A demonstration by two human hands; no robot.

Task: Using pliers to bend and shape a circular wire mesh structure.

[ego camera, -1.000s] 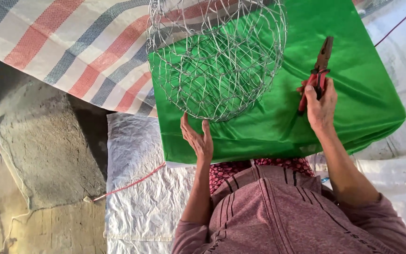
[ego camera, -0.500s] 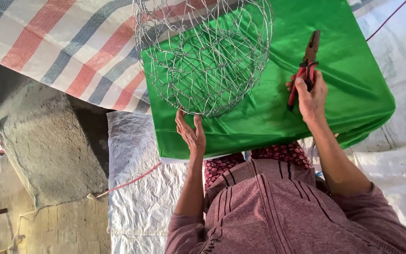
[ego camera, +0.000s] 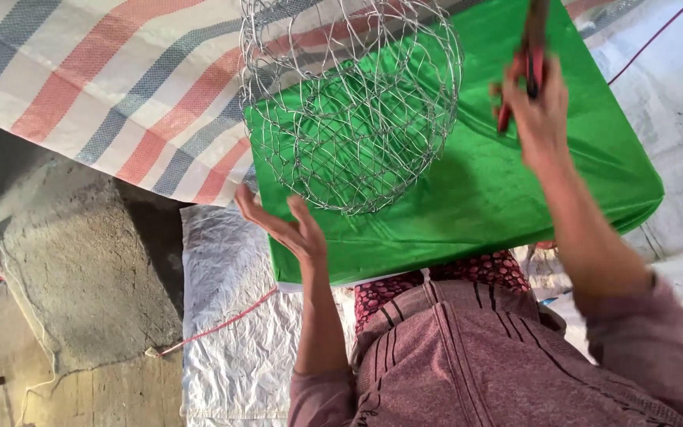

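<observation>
A round wire mesh basket [ego camera: 353,95] stands on a table covered with a green cloth [ego camera: 484,190]. My left hand [ego camera: 286,225] is open, palm up, at the near left edge of the cloth, just below the basket and apart from it. My right hand [ego camera: 535,103] is raised over the right side of the cloth and grips red-handled pliers [ego camera: 527,59], whose jaws point away from me. The top of the pliers runs out of the picture.
A striped red, blue and white tarp [ego camera: 112,87] lies beyond the table at the left. A white woven sack [ego camera: 231,332] with a red cord [ego camera: 215,328] covers the ground by my knees. Rough concrete [ego camera: 81,277] lies to the left.
My left hand has come up toward the basket's near edge and opened wider. My right hand has lifted the pliers higher and farther away from me.
</observation>
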